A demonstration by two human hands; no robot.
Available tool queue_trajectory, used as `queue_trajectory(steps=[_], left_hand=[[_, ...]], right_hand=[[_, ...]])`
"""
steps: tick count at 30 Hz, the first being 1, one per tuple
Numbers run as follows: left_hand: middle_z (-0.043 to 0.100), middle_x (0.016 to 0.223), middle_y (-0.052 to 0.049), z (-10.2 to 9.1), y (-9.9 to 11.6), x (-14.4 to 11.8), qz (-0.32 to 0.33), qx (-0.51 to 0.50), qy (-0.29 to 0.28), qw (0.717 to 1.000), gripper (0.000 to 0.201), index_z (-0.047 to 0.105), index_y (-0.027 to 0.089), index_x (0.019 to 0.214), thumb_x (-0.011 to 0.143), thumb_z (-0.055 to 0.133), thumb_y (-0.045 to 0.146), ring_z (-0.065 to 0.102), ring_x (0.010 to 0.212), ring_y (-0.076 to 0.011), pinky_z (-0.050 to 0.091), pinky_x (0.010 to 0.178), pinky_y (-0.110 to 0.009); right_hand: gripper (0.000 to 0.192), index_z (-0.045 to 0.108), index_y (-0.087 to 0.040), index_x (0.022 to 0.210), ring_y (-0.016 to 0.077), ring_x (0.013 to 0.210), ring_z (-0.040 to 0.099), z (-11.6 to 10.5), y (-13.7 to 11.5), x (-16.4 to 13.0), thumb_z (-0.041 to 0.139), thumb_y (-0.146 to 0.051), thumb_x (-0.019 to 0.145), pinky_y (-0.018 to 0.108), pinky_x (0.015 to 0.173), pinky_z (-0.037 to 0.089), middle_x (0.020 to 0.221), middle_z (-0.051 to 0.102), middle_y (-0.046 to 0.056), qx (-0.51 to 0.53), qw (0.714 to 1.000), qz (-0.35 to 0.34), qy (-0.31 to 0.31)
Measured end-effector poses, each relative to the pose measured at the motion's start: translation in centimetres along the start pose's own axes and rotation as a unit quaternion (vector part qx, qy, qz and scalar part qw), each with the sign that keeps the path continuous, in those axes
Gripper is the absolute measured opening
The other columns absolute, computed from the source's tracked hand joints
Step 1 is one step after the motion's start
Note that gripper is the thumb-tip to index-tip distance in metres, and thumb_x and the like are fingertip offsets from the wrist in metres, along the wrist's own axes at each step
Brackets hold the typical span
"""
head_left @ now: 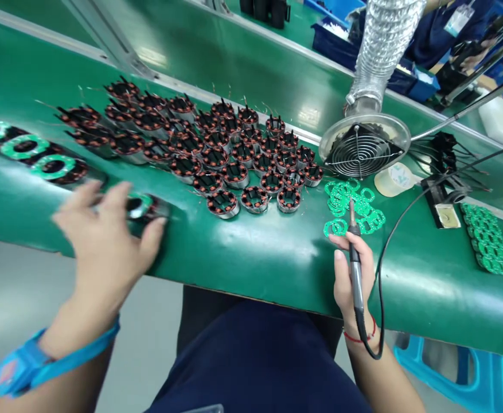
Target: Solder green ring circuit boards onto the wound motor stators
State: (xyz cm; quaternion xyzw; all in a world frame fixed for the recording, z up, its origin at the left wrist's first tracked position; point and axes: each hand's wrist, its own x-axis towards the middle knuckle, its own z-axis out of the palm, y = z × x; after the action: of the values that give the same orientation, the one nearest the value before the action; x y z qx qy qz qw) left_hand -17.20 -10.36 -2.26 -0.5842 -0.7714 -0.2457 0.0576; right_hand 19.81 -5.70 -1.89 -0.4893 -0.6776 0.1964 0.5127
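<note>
My left hand, blurred by motion and wearing a blue wrist strap, has its thumb and fingers around a motor stator topped with a green ring board. Part of that stator is hidden under the fingers. To its left, more stators carrying green ring boards stand in a row along the bench. My right hand holds a soldering iron with its tip pointing away from me. Just beyond the tip lies a loose pile of green ring boards.
Many copper-wound stators crowd the middle of the green bench. A fume extractor fan on a foil duct stands behind the ring boards. At right are a round tub, a soldering stand and a stack of green board panels.
</note>
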Motion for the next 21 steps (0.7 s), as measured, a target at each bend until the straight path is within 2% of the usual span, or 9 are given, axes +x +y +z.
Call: queue_trajectory(steps=[1,3,5,8,11,13,15,18,21], left_hand=[[0.039,0.158,-0.025,-0.2,-0.3,0.4,-0.02,0.013,0.031,0.999,0.071,0.042,0.015,0.155,0.094,0.063,0.045,0.037,0.15,-0.0486,0.035,0.122,-0.067],[0.051,0.146,-0.021,-0.1,0.5,1.1,-0.013,0.004,0.04,0.999,0.069,0.043,0.017,0.154,0.095,0.06,0.046,0.046,0.142,-0.0439,0.04,0.118,-0.061],[0.064,0.117,-0.013,0.4,2.6,1.4,0.035,-0.021,-0.039,0.998,0.053,0.053,0.021,0.145,0.099,0.052,0.047,0.06,0.118,-0.0366,0.049,0.106,-0.052],[0.061,0.093,-0.009,1.3,5.9,1.2,0.075,-0.024,-0.162,0.984,0.046,0.06,0.022,0.136,0.103,0.043,0.049,0.061,0.092,-0.0323,0.052,0.089,-0.045],[0.056,0.087,-0.009,1.8,7.1,0.3,0.075,-0.003,-0.159,0.984,0.042,0.063,0.021,0.12,0.102,0.044,0.054,0.059,0.089,-0.0346,0.053,0.083,-0.047],[0.057,0.089,-0.01,2.1,6.8,-0.5,0.114,-0.038,-0.156,0.98,0.037,0.06,0.025,0.101,0.099,0.047,0.059,0.06,0.091,-0.037,0.054,0.083,-0.052],[0.062,0.103,-0.012,2.5,6.4,-1.2,0.159,-0.119,-0.178,0.964,0.032,0.054,0.027,0.093,0.097,0.051,0.058,0.064,0.099,-0.0385,0.055,0.087,-0.055],[0.064,0.128,-0.014,3.0,6.4,-2.0,0.153,-0.244,-0.212,0.934,0.026,0.054,0.029,0.11,0.096,0.058,0.05,0.066,0.118,-0.0376,0.055,0.1,-0.057],[0.063,0.135,-0.018,3.2,7.0,-1.9,0.139,-0.244,-0.21,0.936,0.045,0.051,0.026,0.131,0.095,0.059,0.052,0.061,0.131,-0.0424,0.05,0.109,-0.063]], right_hand=[[0.032,0.064,-0.028,0.131,0.0231,0.1,0.082,0.1,0.0,-0.1,0.063,-0.026,0.099,0.043,0.094,0.063,0.105,0.084,0.005,0.001,1.0,-0.001,-0.003],[0.03,0.065,-0.029,0.13,0.023,0.097,0.082,0.0,0.0,-0.2,0.062,-0.026,0.1,0.042,0.091,0.064,0.101,0.084,0.003,0.0,1.0,-0.007,-0.007],[0.032,0.064,-0.029,0.133,0.023,0.095,0.083,-0.2,0.1,-0.1,0.061,-0.027,0.102,0.042,0.09,0.065,0.098,0.084,0.002,-0.001,1.0,-0.009,-0.01],[0.035,0.059,-0.029,0.14,0.0209,0.092,0.083,-0.7,0.1,0.3,0.056,-0.026,0.105,0.041,0.09,0.064,0.095,0.084,0.0,-0.01,1.0,-0.003,-0.021],[0.032,0.059,-0.029,0.137,0.0187,0.095,0.082,-1.4,0.5,1.2,0.055,-0.024,0.105,0.036,0.09,0.064,0.101,0.084,0.002,-0.043,0.998,0.0,-0.054],[0.034,0.057,-0.028,0.136,0.0183,0.096,0.081,-1.8,1.0,1.7,0.057,-0.023,0.102,0.035,0.09,0.065,0.108,0.082,0.004,-0.071,0.992,0.019,-0.098],[0.042,0.055,-0.027,0.139,0.0188,0.096,0.078,-1.9,1.7,2.2,0.059,-0.02,0.098,0.037,0.092,0.064,0.112,0.08,0.005,-0.108,0.983,0.038,-0.145],[0.049,0.056,-0.025,0.141,0.0227,0.102,0.072,-1.3,2.3,2.8,0.06,-0.015,0.093,0.044,0.098,0.06,0.116,0.076,0.008,-0.187,0.959,0.037,-0.212],[0.05,0.059,-0.022,0.141,0.0249,0.102,0.068,-0.1,2.3,3.2,0.052,-0.008,0.094,0.048,0.1,0.058,0.111,0.074,0.009,-0.265,0.932,0.019,-0.247]])
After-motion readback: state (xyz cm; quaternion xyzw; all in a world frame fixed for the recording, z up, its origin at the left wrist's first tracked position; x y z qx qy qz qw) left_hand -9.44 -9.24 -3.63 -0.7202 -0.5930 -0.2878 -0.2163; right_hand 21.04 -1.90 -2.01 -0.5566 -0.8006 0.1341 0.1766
